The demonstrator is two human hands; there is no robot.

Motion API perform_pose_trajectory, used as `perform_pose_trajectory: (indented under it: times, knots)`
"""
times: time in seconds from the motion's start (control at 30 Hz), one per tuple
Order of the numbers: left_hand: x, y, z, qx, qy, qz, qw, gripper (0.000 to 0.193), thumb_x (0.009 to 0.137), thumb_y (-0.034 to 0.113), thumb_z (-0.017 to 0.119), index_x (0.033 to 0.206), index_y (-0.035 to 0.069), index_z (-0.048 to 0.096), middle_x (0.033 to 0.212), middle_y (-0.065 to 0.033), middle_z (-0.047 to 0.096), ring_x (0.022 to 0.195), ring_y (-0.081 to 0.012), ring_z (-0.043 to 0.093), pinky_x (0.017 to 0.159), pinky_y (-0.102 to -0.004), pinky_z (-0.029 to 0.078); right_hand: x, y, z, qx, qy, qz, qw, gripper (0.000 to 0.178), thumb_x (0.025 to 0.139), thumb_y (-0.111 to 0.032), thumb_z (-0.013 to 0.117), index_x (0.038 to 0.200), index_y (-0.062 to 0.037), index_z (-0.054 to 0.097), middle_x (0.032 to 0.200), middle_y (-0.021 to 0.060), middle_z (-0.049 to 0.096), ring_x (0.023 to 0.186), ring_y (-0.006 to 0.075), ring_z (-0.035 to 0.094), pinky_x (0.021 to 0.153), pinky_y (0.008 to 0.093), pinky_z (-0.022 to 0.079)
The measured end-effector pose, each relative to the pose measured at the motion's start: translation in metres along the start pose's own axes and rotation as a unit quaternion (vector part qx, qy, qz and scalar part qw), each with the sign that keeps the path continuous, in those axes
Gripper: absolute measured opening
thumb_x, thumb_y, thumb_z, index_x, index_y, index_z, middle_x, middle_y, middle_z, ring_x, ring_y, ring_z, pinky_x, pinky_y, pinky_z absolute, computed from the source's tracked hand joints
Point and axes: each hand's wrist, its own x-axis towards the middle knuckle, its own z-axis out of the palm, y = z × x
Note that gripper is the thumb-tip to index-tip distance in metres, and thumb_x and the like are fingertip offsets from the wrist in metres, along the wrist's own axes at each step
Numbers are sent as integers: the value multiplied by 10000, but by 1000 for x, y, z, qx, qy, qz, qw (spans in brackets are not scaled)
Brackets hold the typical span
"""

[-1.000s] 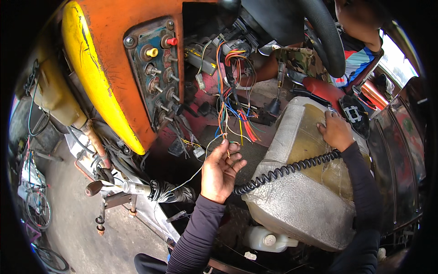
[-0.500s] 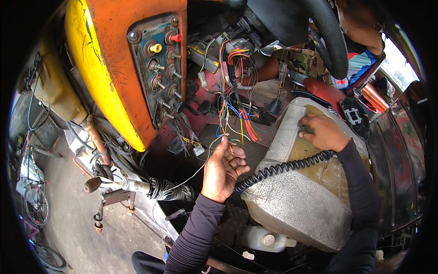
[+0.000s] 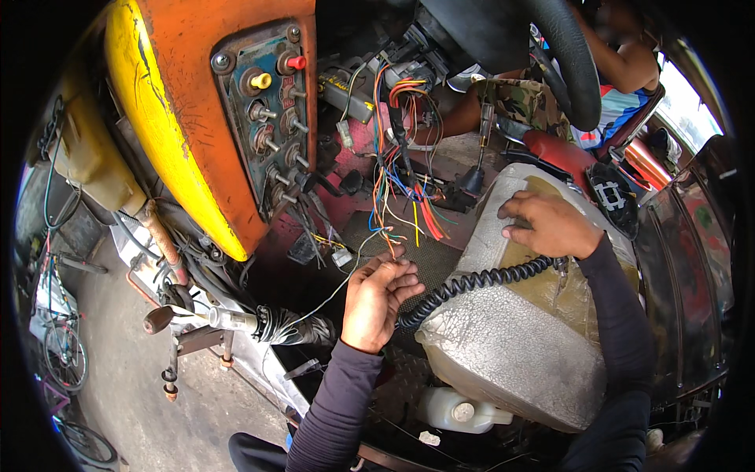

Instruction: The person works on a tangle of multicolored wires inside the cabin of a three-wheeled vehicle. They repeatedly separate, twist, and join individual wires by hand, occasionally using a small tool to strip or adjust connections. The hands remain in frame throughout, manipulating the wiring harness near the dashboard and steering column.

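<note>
My left hand (image 3: 376, 303) is closed, with thumb and forefinger pinched at the thin end of an orange wire (image 3: 390, 238). That wire hangs from a loose bundle of coloured wires (image 3: 391, 173) under the steering column. A pale thin wire (image 3: 334, 293) runs past this hand toward the lower left. Over the cracked silver and tan seat (image 3: 515, 322), my right hand (image 3: 554, 224) has its fingers loosely bent and apart, with nothing visible in them. A black coiled cord (image 3: 480, 285) stretches from beside my left hand to a small metal clip under my right wrist.
At left stands an orange and yellow console with a switch panel (image 3: 277, 118). A black steering wheel (image 3: 578, 71) is at the top right, a person in camouflage shorts (image 3: 519, 106) beyond it. Near the seat base sits a white plastic jug (image 3: 464, 411). A lever (image 3: 161, 318) juts out left.
My left hand has dropped slightly, and its fingers have closed in more. My right hand has shifted a little left, uncovering the clip at the coiled cord's end.
</note>
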Motion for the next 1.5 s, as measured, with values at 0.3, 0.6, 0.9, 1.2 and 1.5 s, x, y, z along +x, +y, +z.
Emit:
perform_pose_trajectory:
  times: [0.3, 0.6, 0.9, 1.2, 1.5]
  knots:
    - [-42, 25, 9, 384, 155, 272, 868, 229, 919, -7, 728, 1147, -24, 714, 1022, -131, 759, 911, -196, 714, 833, -338, 551, 7, -81, -21, 112, 100, -63, 987, 208, 940, -208, 707, 1040, -27, 726, 893, 170, 734, 874, 380, 713, 805, 460, 540]
    - [7, 52, 13, 583, 139, 386, 701, 157, 862, 66, 812, 1006, 17, 777, 952, -170, 760, 847, -336, 742, 788, -381, 570, 63, -132, 22, 116, 133, -56, 983, 219, 975, -211, 654, 948, 4, 684, 870, 261, 703, 896, 475, 696, 808, 563, 547]
    - [-1, 49, 15, 516, 126, 468, 707, 154, 856, 19, 803, 1008, 5, 782, 845, -159, 717, 720, -287, 691, 683, -355, 533, 83, -118, 4, 425, -85, 65, 899, 302, 1035, -220, 616, 902, 30, 721, 671, 124, 635, 572, 198, 624, 589, 406, 511]
    - [-6, 65, 20, 510, 89, 387, 763, 95, 909, 55, 744, 990, 14, 773, 844, -187, 740, 744, -360, 729, 699, -387, 557, 68, -123, 21, -69, 244, -296, 921, 134, 869, -139, 710, 970, -59, 672, 872, 115, 662, 830, 307, 718, 665, 443, 567]
    - [-11, 58, 24, 482, 126, 396, 771, 100, 937, 41, 756, 996, -37, 775, 758, -119, 757, 660, -87, 680, 634, -279, 541, 75, -122, 6, 432, -40, 42, 900, 359, 1068, -276, 627, 888, 14, 736, 628, 40, 651, 503, 104, 569, 503, 293, 480]
